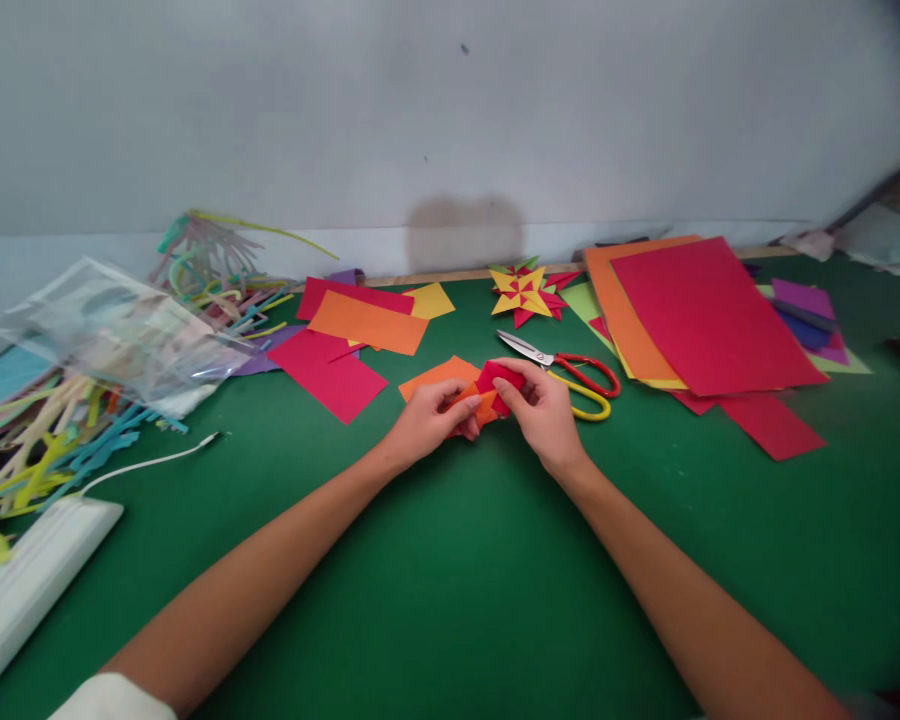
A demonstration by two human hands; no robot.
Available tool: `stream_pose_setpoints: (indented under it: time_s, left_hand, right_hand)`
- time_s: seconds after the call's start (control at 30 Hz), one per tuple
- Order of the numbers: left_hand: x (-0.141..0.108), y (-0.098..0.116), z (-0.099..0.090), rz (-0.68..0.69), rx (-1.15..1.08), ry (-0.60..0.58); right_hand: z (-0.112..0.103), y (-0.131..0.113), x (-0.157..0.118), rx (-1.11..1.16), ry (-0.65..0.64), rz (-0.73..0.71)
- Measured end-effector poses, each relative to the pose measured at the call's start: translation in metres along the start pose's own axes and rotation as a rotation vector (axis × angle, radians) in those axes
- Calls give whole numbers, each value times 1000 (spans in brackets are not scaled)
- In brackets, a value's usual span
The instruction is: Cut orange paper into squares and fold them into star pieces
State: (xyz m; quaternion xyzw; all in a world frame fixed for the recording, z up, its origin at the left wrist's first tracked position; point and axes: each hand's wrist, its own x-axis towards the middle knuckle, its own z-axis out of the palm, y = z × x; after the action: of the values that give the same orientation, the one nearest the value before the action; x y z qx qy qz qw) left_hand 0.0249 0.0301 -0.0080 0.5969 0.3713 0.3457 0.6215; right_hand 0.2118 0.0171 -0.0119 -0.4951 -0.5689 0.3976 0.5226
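No readable text, label, brand, number or sign anywhere in view

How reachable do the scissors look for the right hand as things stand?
Likely yes: the scissors lie just beside the right hand with no paper on top, though its grip is taken up by folded paper.

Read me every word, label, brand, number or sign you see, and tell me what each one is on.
There is no readable text in view.
The folded red-and-orange paper and scissors show no legible marking.
Any print on the clear plastic bag or white case is too blurred to read.
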Motion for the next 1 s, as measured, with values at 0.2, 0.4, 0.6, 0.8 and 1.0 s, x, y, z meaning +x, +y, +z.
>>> stream_pose_setpoints:
  time_s: [0.2,0.4,0.6,0.8,1.0]
  left_hand:
    - [1,-1,-2,191,153,174]
    - [3,-5,-5,310,282,259]
    - [12,-8,-9,209,-254,377]
    - [8,-5,-5,137,-106,268]
    - [4,-7,-3,117,-30,268]
  right_hand:
    - [2,-5,1,153,23,120]
    - [2,-13,0,399,-81,290]
    - [3,-7,0,319,37,174]
    - [7,-8,-3,328,-30,134]
    - [10,-6,-6,309,-75,148]
